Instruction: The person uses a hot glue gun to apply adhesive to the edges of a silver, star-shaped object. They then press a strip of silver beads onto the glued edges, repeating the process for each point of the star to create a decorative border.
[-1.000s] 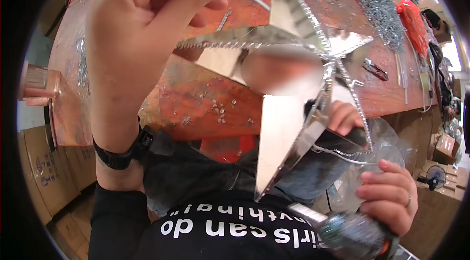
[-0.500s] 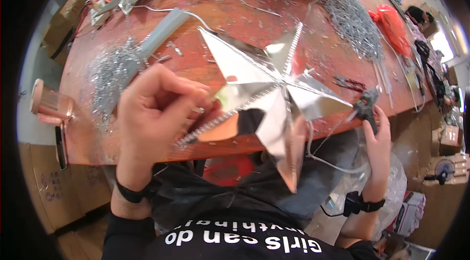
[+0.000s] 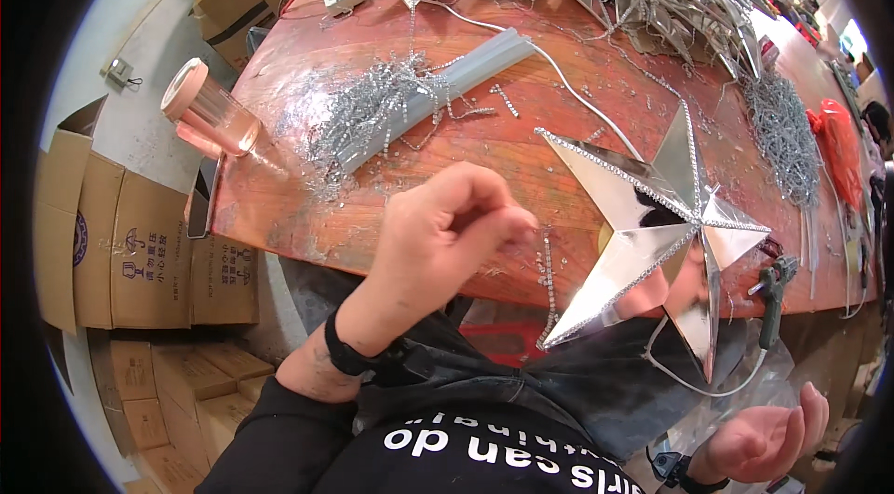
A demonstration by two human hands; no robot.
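My left hand (image 3: pixel 452 233) is closed in a pinch left of the silver mirrored star (image 3: pixel 610 275). What the fingertips hold, if anything, is hidden. Beside them a short rhinestone chain (image 3: pixel 548 284) dangles toward the star's lower left point; whether I grip its upper end cannot be told. Rhinestones line the ridges of the star, which juts over the table's front edge. My right hand (image 3: pixel 764 438) is off the table at lower right, palm up, fingers loosely apart, holding nothing. A dark green glue gun (image 3: pixel 772 308) with a white cord rests at the table edge above it.
On the red-brown wooden table (image 3: pixel 484 140) lie a heap of rhinestone chain (image 3: pixel 372 108) and a bundle of translucent glue sticks (image 3: pixel 484 61). More silver stars (image 3: pixel 643 0) pile up behind. A clear jar (image 3: pixel 212 110) stands at left, above cardboard boxes (image 3: pixel 149 243).
My right hand has let go of the glue gun and dropped toward me. My left hand has drawn away from the star's point. The whole view has swung left.
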